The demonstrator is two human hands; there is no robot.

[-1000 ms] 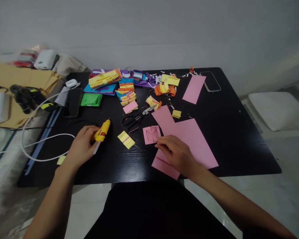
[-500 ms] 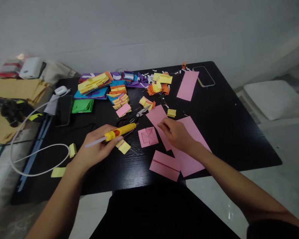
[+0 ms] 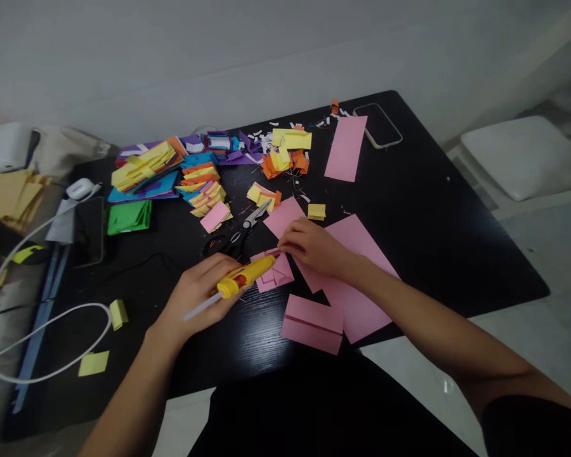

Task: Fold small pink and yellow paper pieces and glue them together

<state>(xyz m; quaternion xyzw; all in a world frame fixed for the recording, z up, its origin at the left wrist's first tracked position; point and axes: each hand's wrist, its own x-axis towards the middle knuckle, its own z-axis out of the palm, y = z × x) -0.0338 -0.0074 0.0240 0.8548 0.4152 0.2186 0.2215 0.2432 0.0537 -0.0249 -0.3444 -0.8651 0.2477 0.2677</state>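
My left hand (image 3: 202, 292) is wrapped round a yellow glue gun (image 3: 245, 277), with a pale glue stick poking out of its back end. The gun's tip points right, over a small folded pink paper piece (image 3: 278, 274) lying on the table. Close to that tip, my right hand (image 3: 311, 247) has its thumb and fingers pinched together; what is between them, if anything, is too small to make out. Beneath the right hand lie a pink strip (image 3: 285, 216) and a larger pink sheet (image 3: 361, 285). A creased pink rectangle (image 3: 313, 322) is nearer to me.
Scissors (image 3: 247, 228) lie behind the glue gun. Folded colourful paper stacks (image 3: 145, 168), a green bundle (image 3: 129, 217) and paper scraps (image 3: 285, 162) cover the back. A phone (image 3: 378, 127) is far right, another phone (image 3: 89, 231) left, near a white cable (image 3: 52, 317). A white stool (image 3: 514, 155) stands right.
My left hand has brought the glue gun rightward, over the folded pink piece. My right hand has shifted slightly left, to beside the tip. The camera view has turned a little.
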